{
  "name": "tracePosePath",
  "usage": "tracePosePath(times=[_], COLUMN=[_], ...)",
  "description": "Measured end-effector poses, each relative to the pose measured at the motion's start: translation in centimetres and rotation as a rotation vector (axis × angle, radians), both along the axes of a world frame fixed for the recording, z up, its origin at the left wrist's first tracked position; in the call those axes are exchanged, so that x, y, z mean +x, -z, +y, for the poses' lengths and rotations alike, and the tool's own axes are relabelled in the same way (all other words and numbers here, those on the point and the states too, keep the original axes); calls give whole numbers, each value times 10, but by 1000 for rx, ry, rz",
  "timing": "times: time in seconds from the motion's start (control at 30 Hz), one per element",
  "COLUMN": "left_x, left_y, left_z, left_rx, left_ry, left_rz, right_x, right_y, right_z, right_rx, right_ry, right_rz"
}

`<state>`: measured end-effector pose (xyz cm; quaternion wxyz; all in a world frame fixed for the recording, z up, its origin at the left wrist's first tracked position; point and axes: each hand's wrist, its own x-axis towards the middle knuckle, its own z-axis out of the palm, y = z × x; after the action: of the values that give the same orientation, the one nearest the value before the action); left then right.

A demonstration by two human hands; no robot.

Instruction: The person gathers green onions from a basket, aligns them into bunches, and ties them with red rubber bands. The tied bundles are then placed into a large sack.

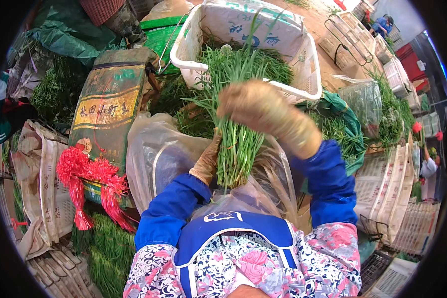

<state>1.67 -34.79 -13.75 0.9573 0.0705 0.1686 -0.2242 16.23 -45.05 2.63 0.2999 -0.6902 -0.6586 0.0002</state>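
Observation:
A bunch of long green chive-like stalks (238, 152) stands in front of my chest, cut ends toward me and leaf tips pointing away. My left hand (207, 158), in a soiled tan glove, grips it from the left side. Over the upper part of the bunch is my right hand (253, 108), gloved too and blurred by motion; its fingertips are indistinct, so its hold cannot be made out. A thin reddish tie (237, 143) seems to cross the stalks. Clear plastic sheeting (164, 149) covers my lap beneath the bunch.
Beyond the bunch, a white plastic crate (313, 70) holds loose greens. A printed sack (104, 100) with red tinsel ties (89, 167) lies left, above rows of bundled greens (110, 253). Stacked crates (380, 186) and a green sack (352, 149) stand right. A person (383, 25) is farther back.

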Motion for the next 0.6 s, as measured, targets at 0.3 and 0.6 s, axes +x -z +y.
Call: tracePosePath(times=[0.3, 0.6], left_x=[-2, 4], left_y=[2, -5], left_z=[4, 2], left_rx=[1, 217], left_ry=[-60, 9], left_rz=[41, -16], right_x=[-65, -16], right_y=[47, 144], right_z=[-44, -101], right_rx=[-51, 765], right_ry=[290, 332], right_rz=[-15, 2586])
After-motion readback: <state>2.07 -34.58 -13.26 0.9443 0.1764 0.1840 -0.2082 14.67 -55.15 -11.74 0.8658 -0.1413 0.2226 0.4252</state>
